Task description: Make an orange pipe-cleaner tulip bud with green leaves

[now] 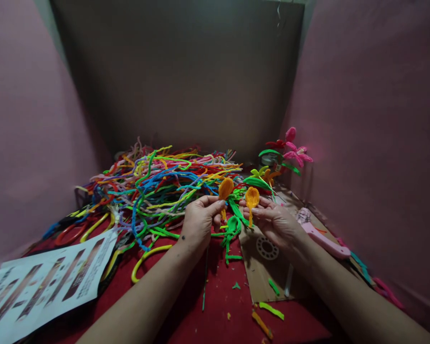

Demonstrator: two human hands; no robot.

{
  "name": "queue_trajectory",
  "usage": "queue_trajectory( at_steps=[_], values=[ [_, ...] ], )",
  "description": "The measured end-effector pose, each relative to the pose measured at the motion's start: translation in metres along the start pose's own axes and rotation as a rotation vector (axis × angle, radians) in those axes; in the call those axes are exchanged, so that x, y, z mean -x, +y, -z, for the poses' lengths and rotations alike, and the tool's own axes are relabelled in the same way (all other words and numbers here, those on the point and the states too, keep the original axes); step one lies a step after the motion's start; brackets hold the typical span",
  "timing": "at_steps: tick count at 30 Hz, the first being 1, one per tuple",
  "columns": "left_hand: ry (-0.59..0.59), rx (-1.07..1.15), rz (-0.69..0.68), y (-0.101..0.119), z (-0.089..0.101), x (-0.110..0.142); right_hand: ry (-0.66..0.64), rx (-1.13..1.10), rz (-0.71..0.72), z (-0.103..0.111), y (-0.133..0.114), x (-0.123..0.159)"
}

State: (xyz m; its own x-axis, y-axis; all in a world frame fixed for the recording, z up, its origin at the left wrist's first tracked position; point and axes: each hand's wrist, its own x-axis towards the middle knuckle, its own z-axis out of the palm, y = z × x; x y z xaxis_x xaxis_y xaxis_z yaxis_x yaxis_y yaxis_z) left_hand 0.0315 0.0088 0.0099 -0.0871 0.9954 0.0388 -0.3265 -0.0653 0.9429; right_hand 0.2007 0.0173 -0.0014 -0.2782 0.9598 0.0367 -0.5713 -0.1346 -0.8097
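My left hand (pixel 204 217) pinches an orange pipe-cleaner petal (pixel 225 188) upright by its narrow lower end. Close beside it, my right hand (pixel 272 222) holds a second orange pipe-cleaner petal (pixel 252 197) between thumb and fingers, its twisted stem hanging down. The two petals are apart, with a small gap between them. Below and between the hands lie green pipe-cleaner leaf shapes (pixel 232 227) on the red cloth. Behind my left hand spreads a large tangled heap of many-coloured pipe cleaners (pixel 165 181).
Finished pipe-cleaner flowers (pixel 298 154) stand at the back right. Pink-handled pliers (pixel 326 241) lie right of a cardboard piece (pixel 258 272). A printed sheet (pixel 53 282) is at the left, near yellow-handled scissors (pixel 143 263). Trimmed scraps (pixel 271 310) dot the red cloth (pixel 186 310). Pink walls rise on both sides.
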Motion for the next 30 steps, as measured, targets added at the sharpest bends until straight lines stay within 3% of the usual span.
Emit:
queue_trajectory(
  at_steps=[14,20,30],
  values=[
    [-0.047,0.122,-0.008,-0.001,-0.007,0.005,0.192,0.081,0.329,-0.017,0.009,-0.003],
    [-0.041,0.125,-0.003,0.000,-0.008,0.006,0.199,0.138,0.295,-0.017,0.008,0.000],
    [-0.080,0.156,-0.029,0.002,-0.009,0.007,0.146,0.023,0.201,-0.027,0.008,0.001]
  ],
)
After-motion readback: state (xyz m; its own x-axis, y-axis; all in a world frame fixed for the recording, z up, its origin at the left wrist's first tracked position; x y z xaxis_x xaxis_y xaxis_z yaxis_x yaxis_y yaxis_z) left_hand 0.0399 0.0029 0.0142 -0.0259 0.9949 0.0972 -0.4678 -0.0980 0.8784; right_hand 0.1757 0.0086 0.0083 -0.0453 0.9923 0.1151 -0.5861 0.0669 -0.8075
